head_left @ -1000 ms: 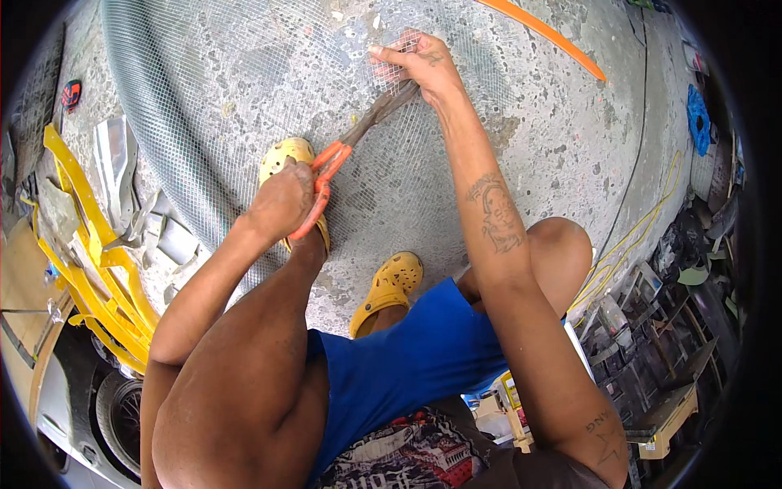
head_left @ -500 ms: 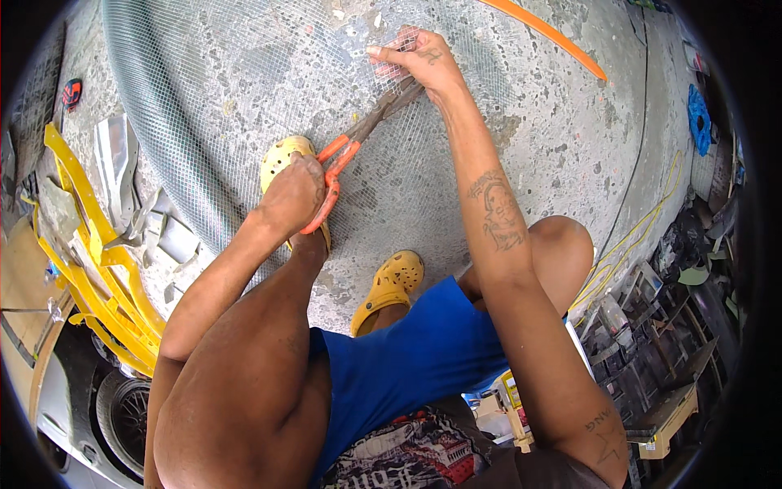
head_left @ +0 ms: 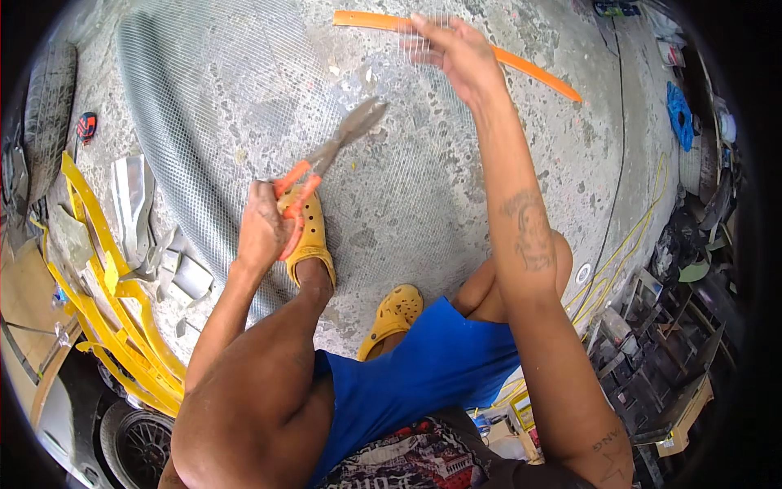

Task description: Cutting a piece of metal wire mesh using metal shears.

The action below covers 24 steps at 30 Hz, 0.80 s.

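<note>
My left hand [head_left: 262, 228] is closed round the orange handles of large tin snips [head_left: 314, 167]. Their dark blades point up and to the right, above the sheet of metal mesh [head_left: 391, 187] spread over the floor. The sheet's rolled part [head_left: 175, 138] curves along its left side. Farther off, my right hand [head_left: 466, 61] pinches a small piece of wire mesh [head_left: 417, 52], smeared by motion. Behind that hand, a curved orange strip [head_left: 538, 75] lies on the floor. My left foot, in a yellow clog [head_left: 308, 236], is next to the snips' handles.
Yellow frame parts [head_left: 122, 297] and bent metal scraps [head_left: 130, 204] lie at the left, near a tape measure [head_left: 87, 127] and a tyre [head_left: 50, 122]. A yellow cord [head_left: 623, 236] runs along the right, beside dark clutter [head_left: 652, 326]. A blue item [head_left: 679, 116] lies far right.
The snips have swung left and back toward me, away from my right hand. My right hand has moved right with a small piece of mesh. The view has shifted, showing more of the orange strip.
</note>
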{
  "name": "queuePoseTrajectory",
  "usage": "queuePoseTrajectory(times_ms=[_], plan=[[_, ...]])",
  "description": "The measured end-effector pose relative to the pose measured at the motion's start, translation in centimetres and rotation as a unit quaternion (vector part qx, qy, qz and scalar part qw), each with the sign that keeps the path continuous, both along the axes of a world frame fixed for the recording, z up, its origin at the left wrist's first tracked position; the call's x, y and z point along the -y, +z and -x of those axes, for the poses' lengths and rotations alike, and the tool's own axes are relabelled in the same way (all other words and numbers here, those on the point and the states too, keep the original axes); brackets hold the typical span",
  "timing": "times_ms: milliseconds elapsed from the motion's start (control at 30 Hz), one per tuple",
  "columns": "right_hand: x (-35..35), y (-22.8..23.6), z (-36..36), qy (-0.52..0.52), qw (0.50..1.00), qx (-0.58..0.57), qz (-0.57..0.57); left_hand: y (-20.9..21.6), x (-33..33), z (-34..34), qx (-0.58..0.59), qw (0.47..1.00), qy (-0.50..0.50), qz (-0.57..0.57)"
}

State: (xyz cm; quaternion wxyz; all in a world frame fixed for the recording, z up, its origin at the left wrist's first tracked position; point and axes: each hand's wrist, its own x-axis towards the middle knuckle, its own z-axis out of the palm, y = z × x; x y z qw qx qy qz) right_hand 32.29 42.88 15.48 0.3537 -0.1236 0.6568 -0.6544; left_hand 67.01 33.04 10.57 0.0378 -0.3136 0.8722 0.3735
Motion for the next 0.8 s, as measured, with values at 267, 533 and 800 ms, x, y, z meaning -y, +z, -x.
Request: queuePoseTrajectory(times_ms=[267,533,800], plan=[[-1.4,0.9,-7.7,-0.003,0.994,0.111,-0.009,-3.2,5.0,-2.6,0.019,0.977,0.031,0.211],[-0.8,-1.0,-14.7,-0.039,0.989,0.144,0.006,5.0,0.2,6.8,-0.181,0.857,0.149,-0.459],[-0.9,-2.6,-15.3,-0.036,0.989,0.141,0.03,1.9,-0.6,6.3,-0.217,0.79,0.2,-0.538]])
